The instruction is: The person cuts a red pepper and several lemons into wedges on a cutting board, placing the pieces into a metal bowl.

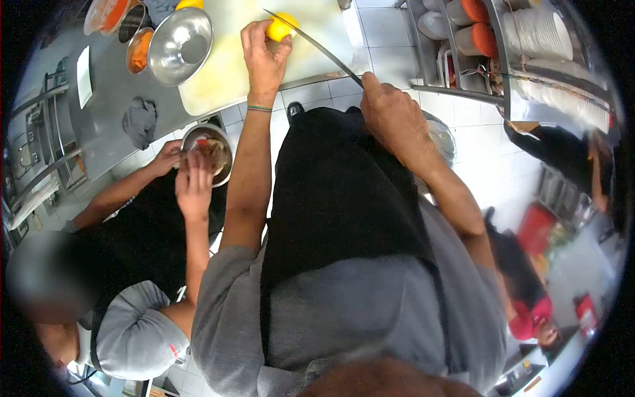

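Closest to the lens is a blurry brown shape (390,380) along the bottom edge, can't tell what it is. Just past it you get the wearer's grey shirt (350,298) and black apron (344,198).

OK so, left hand (266,58): fingers and thumb closed around a yellow fruit (281,28), holding it over the board (205,92) near the top of the view. Green band (260,108) on that wrist. Right hand (391,114) is wrapped tight around the handle of a long knife (329,56). Blade slants up and left across the fruit, tip out past its far side. Can't tell if the edge has bitten in.

Board's on a steel bench (106,126). Left of the board there's a shiny bowl (169,63), partly over its edge, with an orange tub (137,53) right beside it. Crumpled grey cloth (140,122) sits nearer the bench edge.

Over on the left, a co-worker (139,331) has a smaller pot (228,175), one hand at the rim and the other over the food in it, which is too blurry to name. Off to the right is a rack (463,94) with orange-lidded tubs (483,40) and stacked white stuff, plus a person in red (522,322) further back.
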The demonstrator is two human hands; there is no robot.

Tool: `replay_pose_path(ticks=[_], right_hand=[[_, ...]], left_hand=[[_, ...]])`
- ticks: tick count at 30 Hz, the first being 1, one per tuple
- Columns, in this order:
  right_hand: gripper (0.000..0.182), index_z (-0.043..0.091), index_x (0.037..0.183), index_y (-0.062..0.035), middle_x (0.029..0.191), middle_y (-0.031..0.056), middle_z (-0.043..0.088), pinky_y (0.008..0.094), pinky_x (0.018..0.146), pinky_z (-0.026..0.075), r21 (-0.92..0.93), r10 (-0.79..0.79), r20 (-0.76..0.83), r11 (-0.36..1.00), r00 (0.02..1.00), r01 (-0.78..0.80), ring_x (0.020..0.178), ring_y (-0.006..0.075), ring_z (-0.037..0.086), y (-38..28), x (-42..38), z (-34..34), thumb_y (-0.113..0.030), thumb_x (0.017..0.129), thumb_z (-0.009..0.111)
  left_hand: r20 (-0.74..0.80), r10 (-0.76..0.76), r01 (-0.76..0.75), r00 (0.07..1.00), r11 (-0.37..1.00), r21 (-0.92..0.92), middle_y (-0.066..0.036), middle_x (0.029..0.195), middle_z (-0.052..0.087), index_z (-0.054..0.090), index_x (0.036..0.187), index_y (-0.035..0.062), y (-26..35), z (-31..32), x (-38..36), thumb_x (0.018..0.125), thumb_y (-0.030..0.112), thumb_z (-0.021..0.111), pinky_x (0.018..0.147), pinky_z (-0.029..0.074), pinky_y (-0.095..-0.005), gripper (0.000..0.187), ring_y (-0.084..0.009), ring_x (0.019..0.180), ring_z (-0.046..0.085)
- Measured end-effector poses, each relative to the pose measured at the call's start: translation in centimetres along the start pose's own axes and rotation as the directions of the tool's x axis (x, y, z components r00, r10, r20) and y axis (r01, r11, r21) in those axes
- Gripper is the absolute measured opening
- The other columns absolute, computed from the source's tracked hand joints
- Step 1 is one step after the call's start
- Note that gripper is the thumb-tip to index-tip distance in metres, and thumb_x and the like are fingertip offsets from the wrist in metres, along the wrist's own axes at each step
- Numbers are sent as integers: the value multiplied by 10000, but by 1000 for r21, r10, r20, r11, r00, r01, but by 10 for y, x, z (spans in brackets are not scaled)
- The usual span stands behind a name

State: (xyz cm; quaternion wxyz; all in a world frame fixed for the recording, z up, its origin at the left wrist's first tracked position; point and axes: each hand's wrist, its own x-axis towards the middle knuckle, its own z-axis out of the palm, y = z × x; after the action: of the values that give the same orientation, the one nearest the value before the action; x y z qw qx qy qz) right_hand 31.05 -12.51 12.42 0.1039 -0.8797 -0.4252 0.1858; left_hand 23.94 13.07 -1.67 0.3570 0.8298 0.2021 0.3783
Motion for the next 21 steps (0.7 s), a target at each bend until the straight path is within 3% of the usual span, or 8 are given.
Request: replay_pose_path(ticks=[9,12,15,18,21], right_hand=[[144,475,1070,-50,801,212,704,537,617,599,-49,-41,18,998,999,42,724,431,731,-9,17,0,-99,977,574],[149,450,1051,-42,770,238,676,597,646,545,7,-18,34,1000,999,17,742,476,700,-17,31,-1,-79,977,574],[154,447,1051,-36,767,240,681,605,655,542,-25,-34,39,999,999,35,746,485,695,-18,44,-1,-73,975,576],[119,470,1048,-36,786,217,710,530,617,601,-70,-136,30,988,990,137,712,435,729,-19,58,-3,-68,979,561],[75,473,1039,-31,812,238,721,539,651,608,-90,-118,68,988,991,123,761,442,741,-24,82,12,-53,987,521]], left_hand=[[-51,-32,31,998,999,-25,-134,1183,586,632,1241,44,1,3,3,861,139,838,880,552,-387,442,-280,1060,589],[-63,-77,74,995,996,-50,-130,1172,583,631,1232,40,-3,3,5,857,117,834,870,556,-384,433,-272,1041,597],[-74,-107,101,991,992,-75,-130,1181,575,627,1227,32,-4,4,6,856,96,828,872,562,-382,427,-263,1022,608],[-79,-117,108,990,989,-104,-133,1200,567,624,1227,24,-3,4,6,861,89,817,878,568,-378,419,-259,1013,616],[-90,-121,109,989,986,-125,-139,1211,563,618,1231,16,-6,5,5,865,89,811,873,573,-373,420,-259,1007,623]])
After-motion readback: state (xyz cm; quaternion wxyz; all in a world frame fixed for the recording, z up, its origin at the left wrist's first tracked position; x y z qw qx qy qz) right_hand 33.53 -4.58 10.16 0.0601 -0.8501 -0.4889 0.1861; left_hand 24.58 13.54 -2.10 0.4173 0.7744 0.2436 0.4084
